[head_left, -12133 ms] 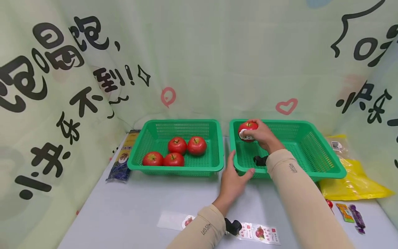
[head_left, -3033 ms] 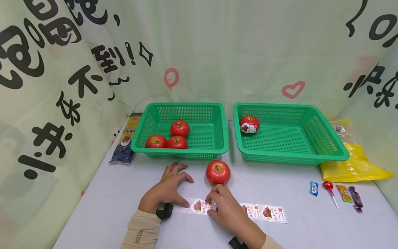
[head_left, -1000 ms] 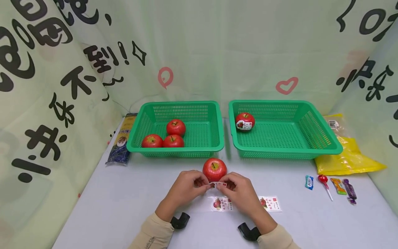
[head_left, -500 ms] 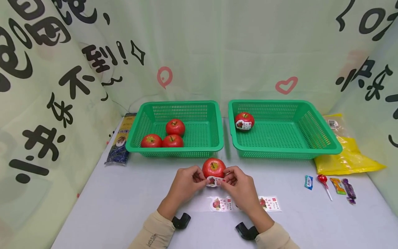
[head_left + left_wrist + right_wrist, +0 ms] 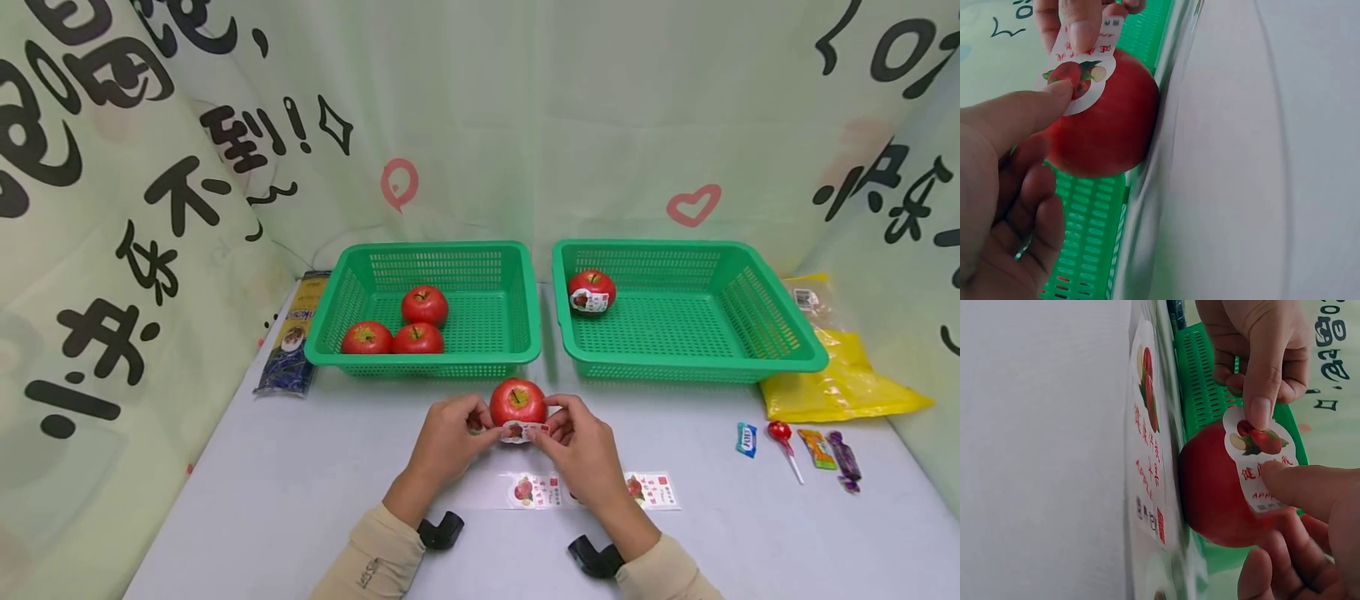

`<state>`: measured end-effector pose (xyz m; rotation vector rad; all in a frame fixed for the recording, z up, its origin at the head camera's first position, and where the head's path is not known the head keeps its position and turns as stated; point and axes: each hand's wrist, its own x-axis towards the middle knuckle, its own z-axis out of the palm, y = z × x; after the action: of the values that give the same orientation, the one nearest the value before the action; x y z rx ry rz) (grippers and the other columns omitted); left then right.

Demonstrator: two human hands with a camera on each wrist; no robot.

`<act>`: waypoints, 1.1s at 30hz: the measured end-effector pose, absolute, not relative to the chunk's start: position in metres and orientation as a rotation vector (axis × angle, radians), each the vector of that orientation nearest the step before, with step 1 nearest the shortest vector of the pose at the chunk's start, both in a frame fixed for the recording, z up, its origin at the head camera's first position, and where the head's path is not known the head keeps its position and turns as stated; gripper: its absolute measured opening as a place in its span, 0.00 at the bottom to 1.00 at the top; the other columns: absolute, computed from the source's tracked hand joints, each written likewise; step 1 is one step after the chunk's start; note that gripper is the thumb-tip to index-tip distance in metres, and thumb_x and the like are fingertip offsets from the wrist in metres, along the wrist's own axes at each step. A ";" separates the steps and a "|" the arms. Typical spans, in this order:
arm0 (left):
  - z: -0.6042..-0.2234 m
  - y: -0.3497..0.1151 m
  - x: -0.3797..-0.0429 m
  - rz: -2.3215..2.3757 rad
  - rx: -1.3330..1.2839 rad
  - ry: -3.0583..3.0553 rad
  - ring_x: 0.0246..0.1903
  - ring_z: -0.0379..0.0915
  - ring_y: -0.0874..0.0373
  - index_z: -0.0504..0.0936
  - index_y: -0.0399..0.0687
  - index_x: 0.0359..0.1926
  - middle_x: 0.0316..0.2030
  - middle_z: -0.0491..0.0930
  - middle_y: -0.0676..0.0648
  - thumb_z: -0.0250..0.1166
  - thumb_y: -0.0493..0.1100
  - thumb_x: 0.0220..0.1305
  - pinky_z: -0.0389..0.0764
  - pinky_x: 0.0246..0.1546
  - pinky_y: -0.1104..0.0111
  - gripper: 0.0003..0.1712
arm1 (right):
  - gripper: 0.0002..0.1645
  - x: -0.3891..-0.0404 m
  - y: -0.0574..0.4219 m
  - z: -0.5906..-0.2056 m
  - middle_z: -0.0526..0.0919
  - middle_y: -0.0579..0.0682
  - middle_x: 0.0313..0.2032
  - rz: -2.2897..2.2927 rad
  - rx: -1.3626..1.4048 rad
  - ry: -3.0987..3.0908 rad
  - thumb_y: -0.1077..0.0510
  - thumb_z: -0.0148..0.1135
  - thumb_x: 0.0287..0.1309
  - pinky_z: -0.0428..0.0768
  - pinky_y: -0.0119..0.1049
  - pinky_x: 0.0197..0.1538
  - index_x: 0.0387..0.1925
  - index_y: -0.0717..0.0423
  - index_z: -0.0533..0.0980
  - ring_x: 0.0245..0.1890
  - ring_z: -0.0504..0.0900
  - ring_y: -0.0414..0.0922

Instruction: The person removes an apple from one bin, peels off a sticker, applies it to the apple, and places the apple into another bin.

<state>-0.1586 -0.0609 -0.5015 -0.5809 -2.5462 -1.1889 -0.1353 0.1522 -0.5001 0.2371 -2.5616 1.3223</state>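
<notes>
Left basket: the left green basket (image 5: 487, 321) has three red apples (image 5: 424, 306) in it, two in front and one behind.
Right basket: the right green basket (image 5: 705, 325) has one red apple (image 5: 595, 279) at its left end, wearing a white label (image 5: 589, 301).
Bags: a blue and gold bag (image 5: 296, 333) is beside the left basket. A yellow bag (image 5: 855, 379) is beside the right one.
Sweets: a blue sweet (image 5: 746, 439), a red lollipop (image 5: 780, 432), an orange sweet (image 5: 816, 450) and a purple sweet (image 5: 844, 458) lie in a row.
Sticker strip: the strip (image 5: 655, 492) lies flat near the person. The right hand (image 5: 588, 450) hides its middle.
Big apple: the near apple (image 5: 517, 398) sits stem up, in front of the baskets.
Left hand: the left hand (image 5: 448, 442) holds the picture end of a sticker (image 5: 516, 432) against this apple, thumb on top, fingers bent, not wide.
Right hand: it holds the word end the same way. I can't tell how much is stuck.
Table: the table (image 5: 262, 533) is white.
Room: a pale green curtain (image 5: 472, 100) has black writing and a red heart (image 5: 693, 205).
</notes>
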 end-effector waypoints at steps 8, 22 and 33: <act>-0.503 -0.061 -0.162 -1.219 -0.542 -2.526 0.32 0.74 0.59 0.75 0.48 0.33 0.32 0.74 0.52 0.86 0.41 0.50 0.81 0.34 0.74 0.24 | 0.46 -0.138 0.154 -0.502 0.78 0.59 0.61 1.298 0.261 -2.674 0.57 0.83 0.54 0.90 0.39 0.47 0.73 0.58 0.73 0.47 0.86 0.52; -0.500 -0.071 -0.162 -1.399 -0.710 -2.641 0.59 0.84 0.50 0.82 0.43 0.64 0.59 0.85 0.44 0.80 0.35 0.59 0.85 0.60 0.61 0.31 | 0.35 -0.137 0.159 -0.505 0.80 0.60 0.69 1.521 0.367 -2.625 0.63 0.82 0.51 0.87 0.45 0.58 0.59 0.60 0.76 0.66 0.82 0.60; -0.504 -0.081 -0.164 -1.378 -0.758 -2.650 0.57 0.84 0.53 0.84 0.43 0.64 0.53 0.85 0.47 0.81 0.36 0.54 0.87 0.58 0.64 0.34 | 0.29 -0.138 0.163 -0.507 0.83 0.58 0.65 1.489 0.441 -2.642 0.64 0.79 0.54 0.88 0.41 0.55 0.57 0.59 0.79 0.62 0.84 0.58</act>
<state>-0.1638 -0.0809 -0.5037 -0.7583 -2.6500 -1.3780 -0.1378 0.1632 -0.5068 0.4410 -2.6421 1.4891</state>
